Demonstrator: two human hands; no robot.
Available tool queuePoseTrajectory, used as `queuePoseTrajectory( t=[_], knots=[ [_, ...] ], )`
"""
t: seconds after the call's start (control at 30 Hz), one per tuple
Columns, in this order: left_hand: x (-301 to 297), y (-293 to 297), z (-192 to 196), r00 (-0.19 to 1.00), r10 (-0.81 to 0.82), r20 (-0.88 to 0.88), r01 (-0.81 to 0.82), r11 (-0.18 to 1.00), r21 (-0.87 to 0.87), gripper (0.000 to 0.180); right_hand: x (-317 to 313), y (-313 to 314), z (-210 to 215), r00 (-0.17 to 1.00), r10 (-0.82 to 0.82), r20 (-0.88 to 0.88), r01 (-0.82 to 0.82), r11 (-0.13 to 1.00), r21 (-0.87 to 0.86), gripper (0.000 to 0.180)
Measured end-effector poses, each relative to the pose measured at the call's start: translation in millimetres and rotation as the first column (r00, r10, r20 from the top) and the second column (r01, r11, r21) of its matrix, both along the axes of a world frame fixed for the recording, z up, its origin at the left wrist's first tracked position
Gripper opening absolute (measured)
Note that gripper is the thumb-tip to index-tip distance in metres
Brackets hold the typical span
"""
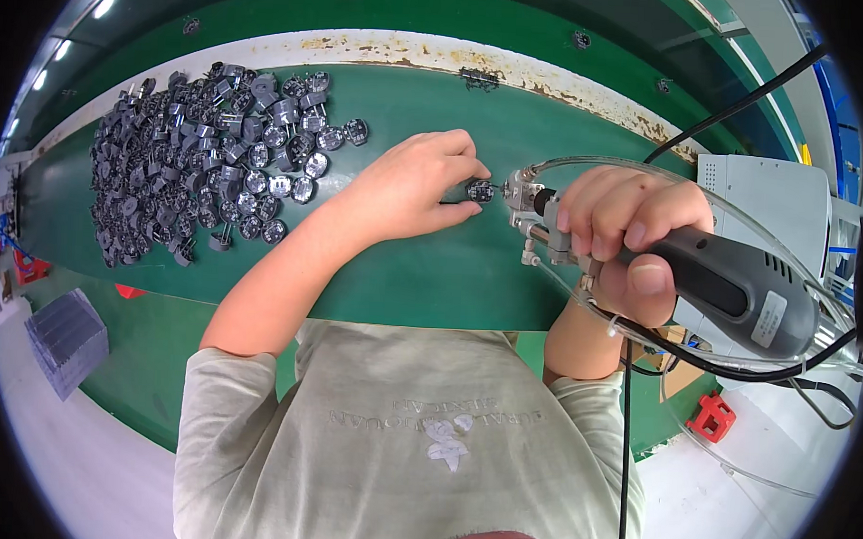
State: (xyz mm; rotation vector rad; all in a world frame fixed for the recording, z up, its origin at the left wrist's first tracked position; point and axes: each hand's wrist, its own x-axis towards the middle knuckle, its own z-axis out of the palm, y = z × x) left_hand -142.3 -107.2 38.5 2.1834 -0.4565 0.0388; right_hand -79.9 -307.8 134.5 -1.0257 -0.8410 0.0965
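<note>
My left hand (413, 185) pinches a small round dark plug part (479, 190) between thumb and fingertips above the green worktop (384, 277). Metal bits show on the part's face. My right hand (632, 229) is wrapped round a grey-black electric screwdriver (735, 285), held nearly level. Its metal head (522, 195), fitted with a clear hose, points left at the part. The tip is right beside the part; whether it touches cannot be made out. Left of my forearm lies a large heap of similar round plug parts (207, 157).
A white, rust-spotted ledge (401, 50) runs along the worktop's far side. At the right stands a grey-white machine housing (766, 205). A black cable (741, 102) and hoses cross the right side. Red plastic pieces (711, 417) and a grey box (66, 342) are lower down.
</note>
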Motion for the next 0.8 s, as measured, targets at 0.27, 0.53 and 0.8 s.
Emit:
queuePoseTrajectory(
  t=[0.27, 0.53, 0.8],
  knots=[
    [0.5, 0.6, -0.7, 1.0, -0.005, 0.008, 0.005, 1.0, -0.009, 0.034, -0.1, -0.2, 1.2, 0.999, 0.023, 0.035, -0.022, 0.999, -0.027, 0.039],
    [0.7, 0.0, 0.7, 1.0, 0.002, -0.011, -0.002, 1.0, -0.007, 0.032, -0.2, -2.4, 1.4, 0.997, 0.038, 0.064, -0.034, 0.997, -0.062, 0.037],
    [0.0, 1.3, -2.1, 1.0, 0.01, -0.006, -0.01, 1.0, 0.014, 0.033, 5.9, -7.1, 3.2, 0.987, 0.116, 0.108, -0.101, 0.985, -0.138, 0.028]
  ],
)
